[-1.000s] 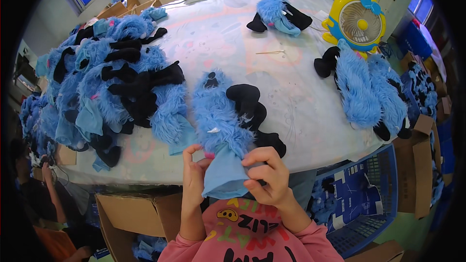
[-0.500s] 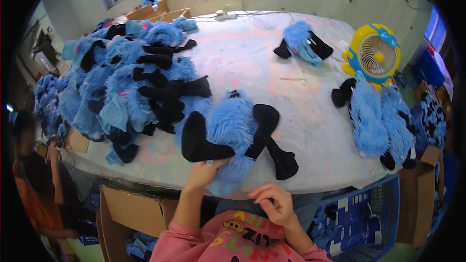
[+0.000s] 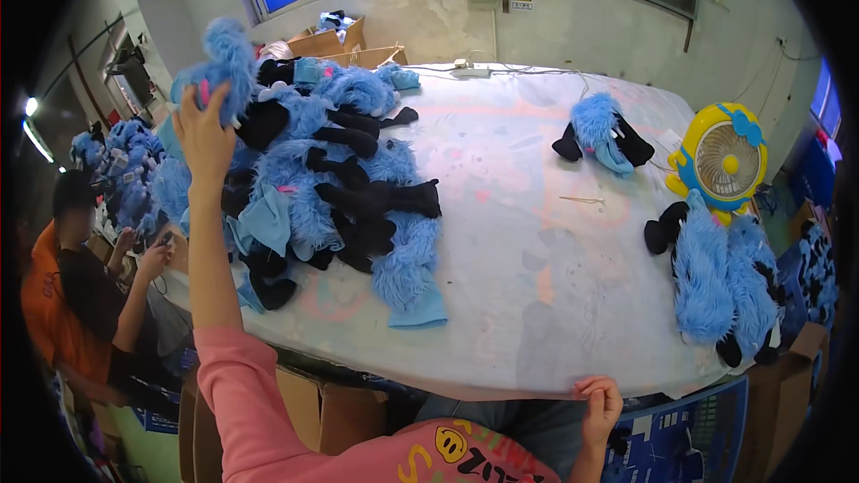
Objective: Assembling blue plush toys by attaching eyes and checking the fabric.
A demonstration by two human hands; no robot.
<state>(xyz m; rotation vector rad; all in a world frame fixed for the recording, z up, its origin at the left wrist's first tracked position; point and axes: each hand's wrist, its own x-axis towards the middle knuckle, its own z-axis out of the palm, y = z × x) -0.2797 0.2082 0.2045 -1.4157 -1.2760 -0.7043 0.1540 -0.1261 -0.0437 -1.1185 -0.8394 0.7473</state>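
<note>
My left hand (image 3: 204,125) reaches over the far left of the table, its fingers closed on a blue furry plush skin (image 3: 231,58) with a pink patch. This skin is lifted at the edge of a heap of similar plush skins (image 3: 295,192), which have black limbs and pale blue cloth parts. A black limb (image 3: 263,123) lies beside the hand; whether it belongs to the held skin I cannot tell. At the front edge of the table my right hand (image 3: 602,404) is loosely curled, with nothing visible in its fingers.
Another plush skin (image 3: 601,130) and a thin stick (image 3: 582,199) lie right of the middle. A yellow and blue fan (image 3: 723,156) stands at the right, behind more plush skins (image 3: 702,273). Cardboard boxes (image 3: 353,416) and a blue crate (image 3: 716,429) stand below. A person (image 3: 80,295) sits at left.
My left hand has moved from the front of the table up to the far left heap. The plush skin with black limbs is gone from in front of me. My right hand has shifted right.
</note>
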